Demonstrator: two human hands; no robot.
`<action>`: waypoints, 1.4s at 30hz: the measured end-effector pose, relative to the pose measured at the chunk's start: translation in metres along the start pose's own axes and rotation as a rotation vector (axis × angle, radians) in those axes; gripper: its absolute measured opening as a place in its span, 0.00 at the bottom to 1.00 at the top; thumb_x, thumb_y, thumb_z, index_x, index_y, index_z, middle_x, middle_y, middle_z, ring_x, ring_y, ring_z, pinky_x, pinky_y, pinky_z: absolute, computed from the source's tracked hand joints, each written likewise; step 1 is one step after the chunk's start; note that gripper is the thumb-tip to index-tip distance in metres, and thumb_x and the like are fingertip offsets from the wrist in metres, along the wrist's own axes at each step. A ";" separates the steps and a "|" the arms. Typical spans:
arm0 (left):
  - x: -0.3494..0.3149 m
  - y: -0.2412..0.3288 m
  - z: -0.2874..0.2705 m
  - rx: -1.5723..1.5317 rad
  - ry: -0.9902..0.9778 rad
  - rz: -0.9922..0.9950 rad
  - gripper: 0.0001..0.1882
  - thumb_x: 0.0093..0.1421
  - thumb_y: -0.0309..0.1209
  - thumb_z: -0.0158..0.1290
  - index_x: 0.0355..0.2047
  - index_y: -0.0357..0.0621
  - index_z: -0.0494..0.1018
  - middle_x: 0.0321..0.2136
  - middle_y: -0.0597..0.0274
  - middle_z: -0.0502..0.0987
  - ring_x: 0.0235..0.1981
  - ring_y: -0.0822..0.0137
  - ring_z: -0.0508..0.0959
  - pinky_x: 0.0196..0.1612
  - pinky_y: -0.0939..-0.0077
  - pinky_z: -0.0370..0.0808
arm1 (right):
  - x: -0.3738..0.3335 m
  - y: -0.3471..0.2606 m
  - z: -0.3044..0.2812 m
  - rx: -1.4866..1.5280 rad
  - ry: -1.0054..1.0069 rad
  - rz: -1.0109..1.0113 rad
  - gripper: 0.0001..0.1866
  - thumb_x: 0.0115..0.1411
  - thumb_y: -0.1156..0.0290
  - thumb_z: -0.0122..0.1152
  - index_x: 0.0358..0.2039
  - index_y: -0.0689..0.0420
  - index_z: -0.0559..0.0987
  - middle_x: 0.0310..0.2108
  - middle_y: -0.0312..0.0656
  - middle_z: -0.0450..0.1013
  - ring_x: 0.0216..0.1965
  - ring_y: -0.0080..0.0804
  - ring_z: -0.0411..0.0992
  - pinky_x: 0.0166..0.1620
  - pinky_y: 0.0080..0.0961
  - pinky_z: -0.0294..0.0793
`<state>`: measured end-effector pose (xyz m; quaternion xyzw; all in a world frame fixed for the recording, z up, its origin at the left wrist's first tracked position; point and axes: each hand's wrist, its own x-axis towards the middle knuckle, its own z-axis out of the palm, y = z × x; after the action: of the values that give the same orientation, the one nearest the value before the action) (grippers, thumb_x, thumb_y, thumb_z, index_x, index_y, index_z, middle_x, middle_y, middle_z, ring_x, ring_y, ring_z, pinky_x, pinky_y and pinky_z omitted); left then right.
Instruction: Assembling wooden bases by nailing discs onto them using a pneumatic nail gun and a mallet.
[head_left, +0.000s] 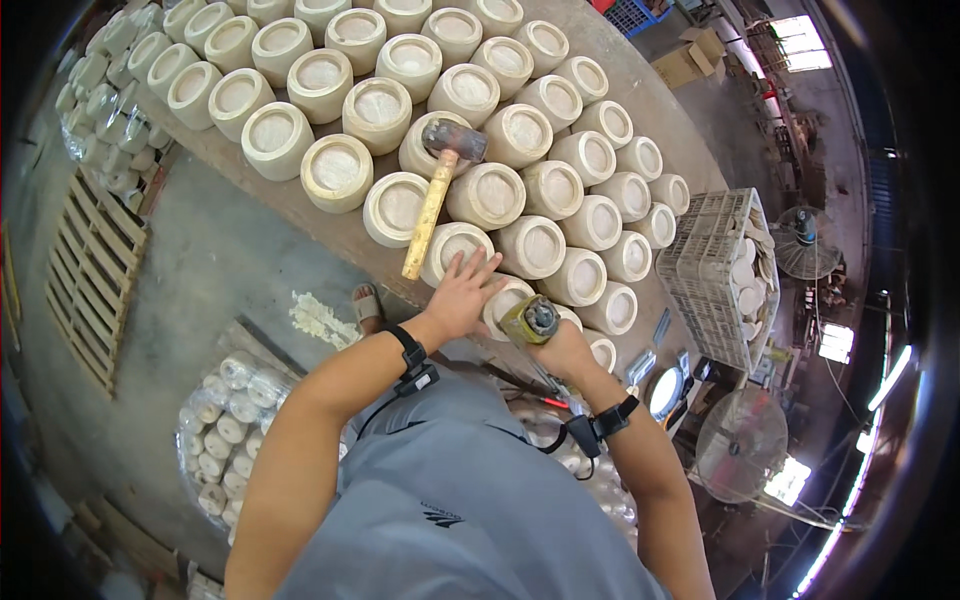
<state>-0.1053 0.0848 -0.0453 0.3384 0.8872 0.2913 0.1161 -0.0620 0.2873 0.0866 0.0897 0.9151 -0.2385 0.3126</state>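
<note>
Fingers spread, my left hand (pixel 463 300) rests against a pale round block (pixel 507 297) at the table's near edge. That block has a shallow round recess in its top. My right hand (pixel 565 350) is closed round a worn yellow-green power tool (pixel 518 325) with a dark round end; its working tip cannot be made out. The tool stands right by the same block and partly covers it. Beyond my left hand a mallet (pixel 432 215) with a dark head and yellow handle lies across several like blocks (pixel 487 195).
Rows of such blocks cover much of the brown table (pixel 290 200). A grey plastic crate (pixel 705 290) of pale discs stands at its right end. Standing fans (pixel 742 440) are on the right. A wooden pallet (pixel 95 280) and plastic-wrapped stacks (pixel 225 430) sit on the left floor.
</note>
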 end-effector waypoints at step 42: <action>-0.012 -0.079 -0.064 -0.005 0.105 -0.068 0.60 0.39 0.60 0.70 0.66 0.35 0.65 0.72 0.47 0.56 0.76 0.48 0.48 0.76 0.49 0.45 | 0.093 -0.080 -0.014 -0.086 0.069 0.108 0.25 0.55 0.53 0.69 0.40 0.64 0.85 0.39 0.61 0.81 0.45 0.57 0.81 0.48 0.45 0.79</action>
<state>-0.1642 0.0018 -0.0410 0.2920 0.9023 0.3069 0.0802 -0.1682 0.2256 0.0694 0.1338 0.9285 -0.1783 0.2969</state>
